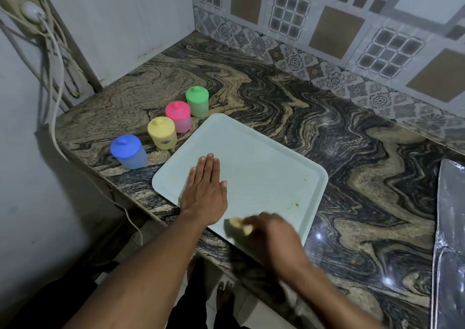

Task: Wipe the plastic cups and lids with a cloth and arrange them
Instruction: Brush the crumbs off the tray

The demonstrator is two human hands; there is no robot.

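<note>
At far left on the desk (pixel 352 140), four cups in a slanted row running near-left to far-right: blue cup (pixel 128 152), yellow cup (pixel 162 133), pink cup (pixel 178 117), green cup (pixel 197 101). All upright, each capped with its own knobbed lid; contents impossible to tell. None on the tray (pixel 264 152); all off its left edge, yellow and pink closest to it.

Next, the tray itself: pale, lying flat, bare but for a small yellowish spot (pixel 297 204) near its right side.

Pressed flat on its near-left part, the left hand (pixel 205 192), fingers straight and together, gripping nothing. From those fingertips, the row lying to the left and farther back; probably the nearer hand for a first cup.

Rightmost, the right hand (pixel 271 230), blurred, fingers curled round a yellowish cloth (pixel 241 224) at the tray's near edge. Most likely wiping the tray; cups seemingly not yet begun.
</note>
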